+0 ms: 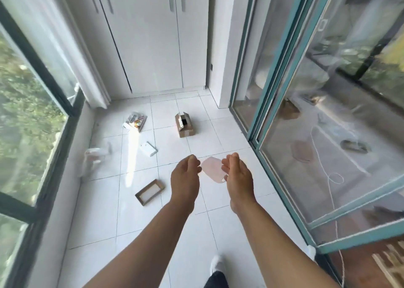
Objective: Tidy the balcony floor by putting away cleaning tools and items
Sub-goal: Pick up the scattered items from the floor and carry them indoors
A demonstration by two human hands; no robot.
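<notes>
Both hands are reaching out over the white tile floor [175, 255]; the pink face mask [211, 169] is lying flat on it, showing between the left hand [185, 178] and right hand [237, 177] and just ahead of the palms. Its long axis is running diagonally, far-left to near-right. The right hand looks nearer. Both are holding nothing, fingers loosely curled, palms facing inward. An open cardboard box [184, 125] is sitting well beyond the mask.

Both bare arms reach forward, left hand [185, 175] and right hand [237, 174] side by side, fingers loosely curled.
</notes>
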